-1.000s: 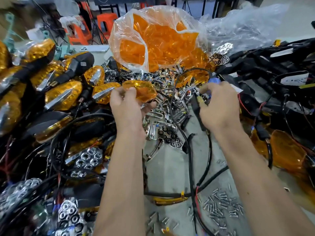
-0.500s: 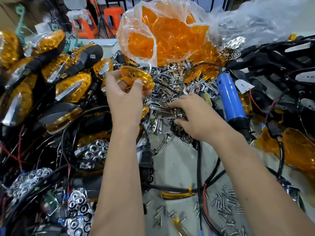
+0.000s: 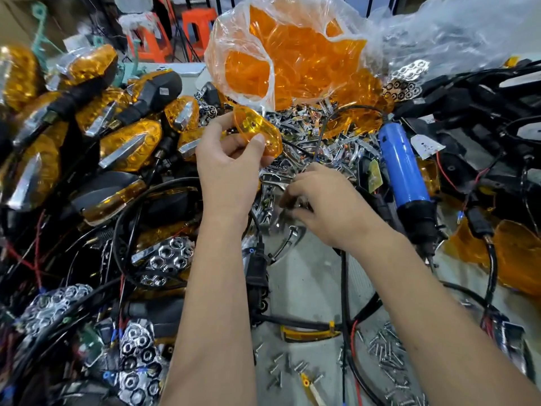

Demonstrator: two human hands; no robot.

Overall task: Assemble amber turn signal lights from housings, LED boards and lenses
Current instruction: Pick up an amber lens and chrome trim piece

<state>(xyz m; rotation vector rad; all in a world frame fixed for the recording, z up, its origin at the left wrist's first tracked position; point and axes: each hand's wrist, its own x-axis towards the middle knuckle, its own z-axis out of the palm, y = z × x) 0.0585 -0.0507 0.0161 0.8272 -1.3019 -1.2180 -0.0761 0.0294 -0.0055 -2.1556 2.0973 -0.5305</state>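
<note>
While left hand [image 3: 227,168] pinches amber lens [image 3: 257,133] raised above the bench [image 3: 307,282], right hand [image 3: 325,200] fingers curled into chrome parts heap [image 3: 316,142], grasp unclear, blue screwdriver [image 3: 402,168] just beside.

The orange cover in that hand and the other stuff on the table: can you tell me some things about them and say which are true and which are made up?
1. The left hand holds an orange cover up above the pile. True.
2. The blue screwdriver is in the right hand. False: it lies on the table beside that hand, and nobody holds it.
3. The clear bag at the back is full of orange covers. True.
4. The right hand is reaching into the pile of shiny metal parts. True.
5. The small screws are kept in a box. False: they lie loose on the grey table.
</note>
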